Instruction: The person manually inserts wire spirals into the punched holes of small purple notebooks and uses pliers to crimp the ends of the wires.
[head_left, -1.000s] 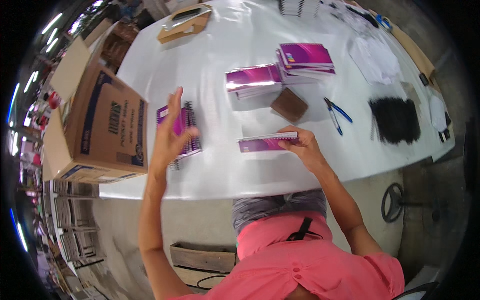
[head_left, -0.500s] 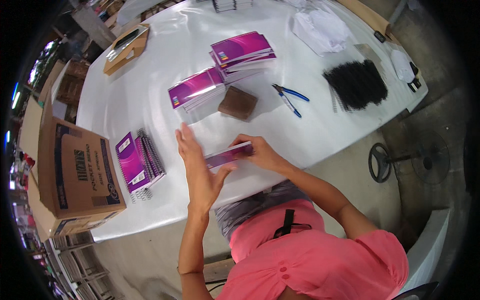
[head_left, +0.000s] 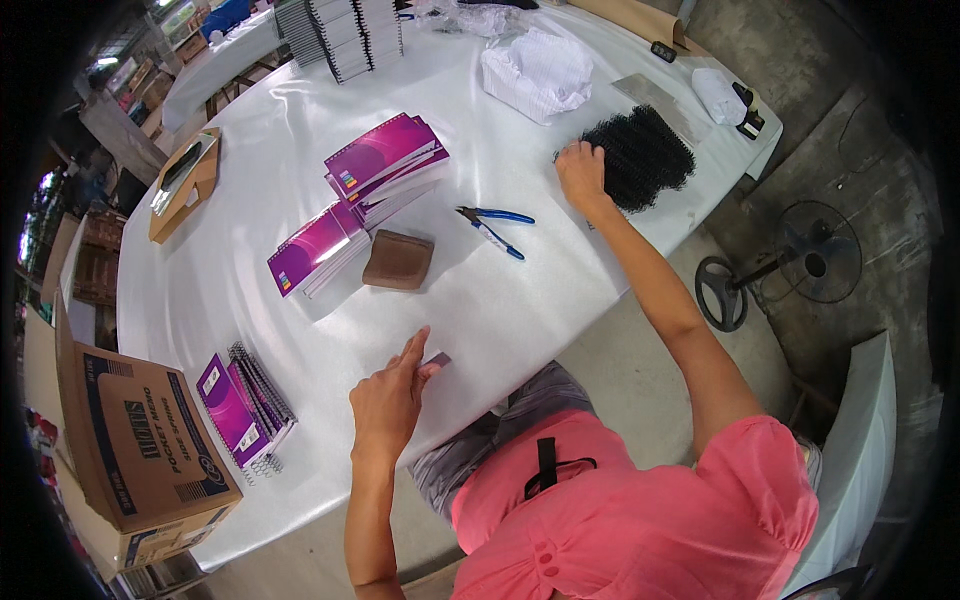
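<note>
My left hand [head_left: 388,402] is closed around a small purple notepad; most of it is hidden under the palm, and one corner [head_left: 440,359] shows past the fingers. My right hand [head_left: 582,174] reaches out to a pile of black spiral binding coils [head_left: 640,160], its bent fingers closed on a coil at the pile's left edge. Blue-handled cutting pliers [head_left: 494,228] lie between the hands. Beyond my left hand sits a brown block [head_left: 398,260], beside stacks of purple notepads [head_left: 318,246] with punched edges.
Spiral-bound purple notebooks [head_left: 243,410] lie at the left beside an open cardboard box [head_left: 150,430]. White crumpled wrapping [head_left: 538,75] and tall stacks of bound books [head_left: 345,35] stand at the back. A fan [head_left: 815,262] stands off the table's right edge.
My right hand has let go of the notepad and moved right to the coils. My left hand now holds the notepad alone. The view has shifted, so table items appear further left.
</note>
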